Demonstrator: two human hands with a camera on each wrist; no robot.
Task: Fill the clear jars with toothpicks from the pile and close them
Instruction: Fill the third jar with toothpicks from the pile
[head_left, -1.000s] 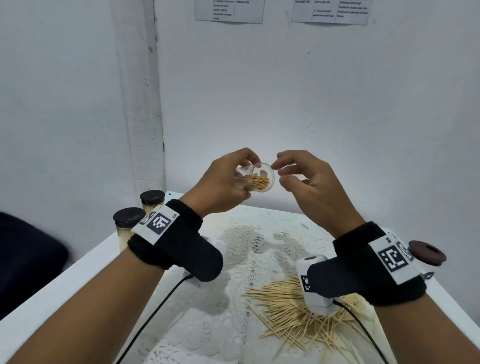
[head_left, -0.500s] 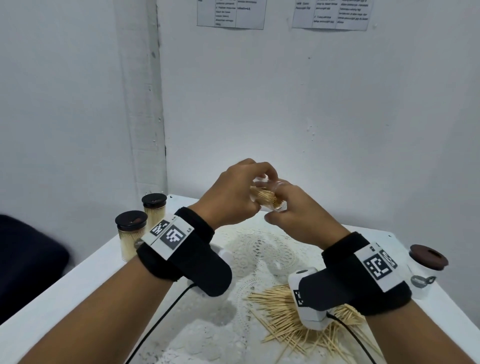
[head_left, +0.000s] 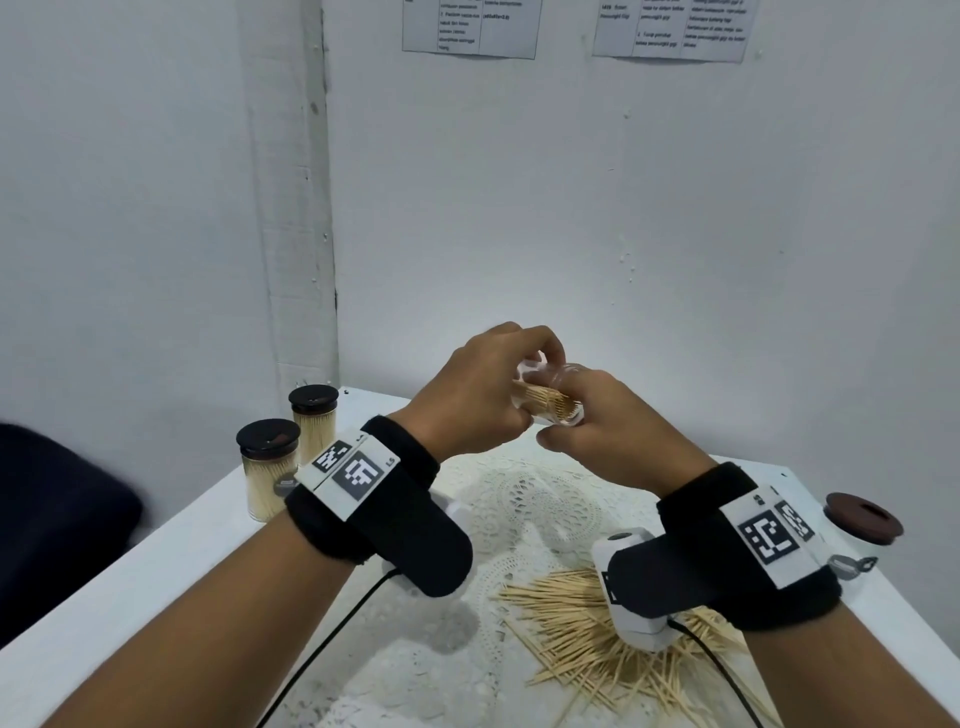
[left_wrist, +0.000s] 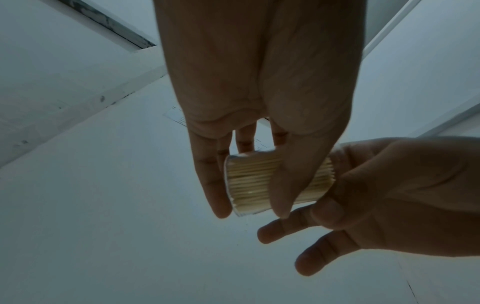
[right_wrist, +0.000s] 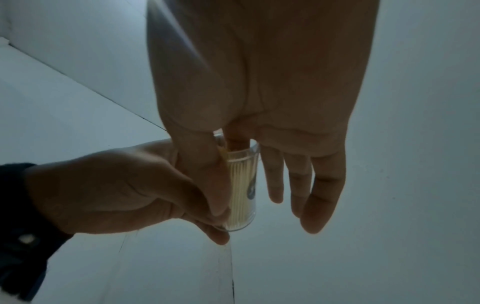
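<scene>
My left grip (head_left: 475, 395) holds the clear jar (head_left: 545, 402) at frame centre; my right grip (head_left: 618, 436) pinches its mouth. Two lidded jars (head_left: 270, 467) stand left, the toothpick pile (head_left: 576, 634) lower right, half hidden by my wrist.

White walls meeting at a corner (head_left: 291, 208), 2 printed sheets (head_left: 470, 26), text unreadable, white table (head_left: 156, 561), lace cloth (head_left: 540, 509)

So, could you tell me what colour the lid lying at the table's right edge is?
Reddish brown lid, clearest in the head view.
</scene>
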